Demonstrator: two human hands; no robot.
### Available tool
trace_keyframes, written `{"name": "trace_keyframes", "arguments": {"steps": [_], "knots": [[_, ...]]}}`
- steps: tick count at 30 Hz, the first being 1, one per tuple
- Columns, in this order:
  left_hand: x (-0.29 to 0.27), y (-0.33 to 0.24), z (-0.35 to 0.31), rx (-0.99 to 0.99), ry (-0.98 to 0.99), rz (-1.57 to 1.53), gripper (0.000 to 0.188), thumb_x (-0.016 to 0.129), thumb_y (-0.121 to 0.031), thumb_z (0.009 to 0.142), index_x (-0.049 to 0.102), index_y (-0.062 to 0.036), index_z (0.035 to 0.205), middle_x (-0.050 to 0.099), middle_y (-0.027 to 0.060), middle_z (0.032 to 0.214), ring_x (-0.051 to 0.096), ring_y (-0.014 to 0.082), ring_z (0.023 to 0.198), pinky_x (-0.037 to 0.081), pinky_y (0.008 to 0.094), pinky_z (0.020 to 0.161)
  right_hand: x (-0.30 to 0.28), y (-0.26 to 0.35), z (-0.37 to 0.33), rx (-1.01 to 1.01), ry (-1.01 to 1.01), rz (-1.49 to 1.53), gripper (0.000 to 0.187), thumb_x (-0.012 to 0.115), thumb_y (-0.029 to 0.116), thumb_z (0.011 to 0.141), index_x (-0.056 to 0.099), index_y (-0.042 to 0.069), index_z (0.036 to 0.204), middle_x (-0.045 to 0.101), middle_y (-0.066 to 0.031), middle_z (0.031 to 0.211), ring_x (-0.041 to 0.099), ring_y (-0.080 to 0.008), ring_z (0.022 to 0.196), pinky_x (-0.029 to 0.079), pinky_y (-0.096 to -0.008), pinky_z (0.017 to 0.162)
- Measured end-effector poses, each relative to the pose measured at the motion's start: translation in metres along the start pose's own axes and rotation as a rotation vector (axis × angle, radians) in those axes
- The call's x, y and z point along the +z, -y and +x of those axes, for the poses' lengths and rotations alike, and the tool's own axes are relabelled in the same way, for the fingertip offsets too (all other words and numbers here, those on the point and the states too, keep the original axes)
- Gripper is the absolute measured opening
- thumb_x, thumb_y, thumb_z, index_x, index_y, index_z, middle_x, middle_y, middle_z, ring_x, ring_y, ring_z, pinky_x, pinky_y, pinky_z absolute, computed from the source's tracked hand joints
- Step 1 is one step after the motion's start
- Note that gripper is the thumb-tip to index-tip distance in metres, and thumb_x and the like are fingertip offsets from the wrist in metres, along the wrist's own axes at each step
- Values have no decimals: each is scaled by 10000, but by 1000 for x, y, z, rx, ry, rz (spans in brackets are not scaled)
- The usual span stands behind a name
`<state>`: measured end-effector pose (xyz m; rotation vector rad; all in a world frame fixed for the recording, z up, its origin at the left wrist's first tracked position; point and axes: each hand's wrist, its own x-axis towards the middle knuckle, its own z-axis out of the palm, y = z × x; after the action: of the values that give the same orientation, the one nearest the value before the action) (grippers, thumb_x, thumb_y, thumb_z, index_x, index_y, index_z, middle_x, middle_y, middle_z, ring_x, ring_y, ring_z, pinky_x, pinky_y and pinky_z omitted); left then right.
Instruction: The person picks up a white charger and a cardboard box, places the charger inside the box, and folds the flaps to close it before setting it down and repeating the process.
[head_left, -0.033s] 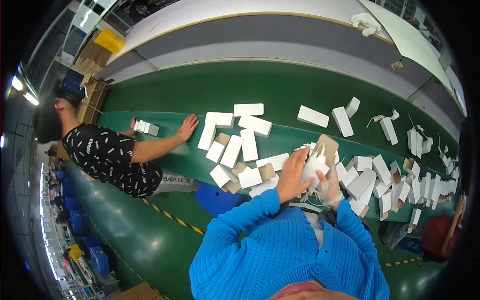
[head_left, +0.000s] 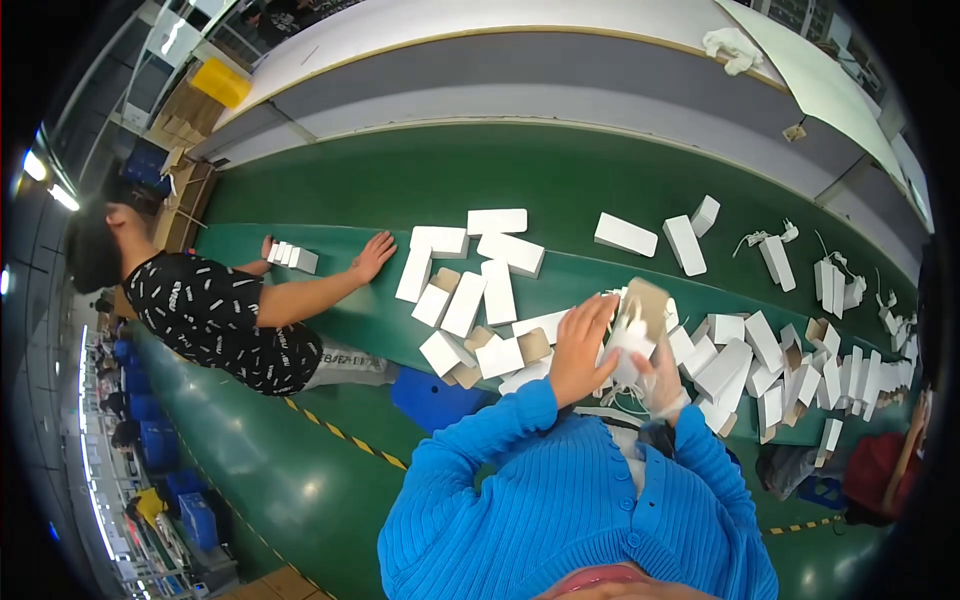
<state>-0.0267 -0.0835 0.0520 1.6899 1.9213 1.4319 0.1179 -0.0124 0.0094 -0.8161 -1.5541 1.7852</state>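
Note:
In front of my chest, an open white box (head_left: 640,312) with brown cardboard showing is held between my two hands. My left hand (head_left: 583,350) grips its left side. Against its lower right side are the fingers of my right hand (head_left: 661,384), which seems to wear a thin pale glove. Something white, perhaps a plug adapter, is at the box's mouth, but blur hides its shape. Below it dangles a white cable (head_left: 622,392). White boxes (head_left: 497,356) lie to the left, some with brown flaps raised, and a heap of similar boxes (head_left: 722,368) lies to the right.
At the left, a co-worker (head_left: 215,310) rests a hand on the green work surface (head_left: 340,290) beside a short row of white boxes (head_left: 292,257). White adapters with cables (head_left: 783,232) lie at the far right. A blue bin (head_left: 437,402) stands below the table edge.
The box between my hands has tilted more upright and shifted slightly left. My right hand has moved a little to the right and down. Both hands stay on the box.

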Motion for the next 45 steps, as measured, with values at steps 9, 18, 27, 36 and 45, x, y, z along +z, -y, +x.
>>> {"name": "trace_keyframes", "arguments": {"steps": [9, 18, 27, 36, 45], "knots": [[-15, 2, -17, 55, 303, 278, 277, 614, -230, 802, 633, -114, 1053, 587, 43, 1036, 503, 225, 1029, 245, 448, 986, -8, 10, -36, 97, 243, 129, 692, 570, -30, 828, 176, 55, 1390, 433, -194, 1292, 485, -244, 1149, 393, -342, 958], [-6, 12, -28, 78, 308, 77, 268, 597, -247, 829, 642, -90, 1041, 614, 49, 991, 501, 199, 1030, 241, 461, 976, -7, 0, -37, 74, 259, 54, 609, 540, -99, 827, 251, 40, 1344, 446, -186, 1275, 488, -240, 1141, 407, -328, 940], [-27, 8, -29, -116, 201, 170, 306, 591, -199, 856, 592, -88, 1142, 581, 84, 1054, 507, 216, 1049, 338, 387, 949, -9, 11, -39, 167, 278, -42, 497, 544, -24, 867, 361, 30, 1325, 498, -150, 1236, 501, -194, 1115, 391, -299, 948], [-3, 38, -65, -425, 594, -620, 531, 550, -231, 896, 360, -151, 1386, 551, 98, 1141, 550, 244, 983, 436, 349, 854, -22, -1, -43, 135, 260, -327, 473, 572, 75, 882, 413, 50, 1327, 531, -159, 1223, 521, -201, 1090, 392, -297, 932], [-2, 53, -24, -97, 653, -446, 442, 516, -224, 907, 446, -169, 1340, 479, 147, 1183, 499, 272, 1024, 425, 338, 853, -26, -20, 1, 311, 199, 89, 601, 634, 29, 819, 341, 47, 1344, 490, -133, 1272, 529, -242, 1116, 429, -323, 936]]}}
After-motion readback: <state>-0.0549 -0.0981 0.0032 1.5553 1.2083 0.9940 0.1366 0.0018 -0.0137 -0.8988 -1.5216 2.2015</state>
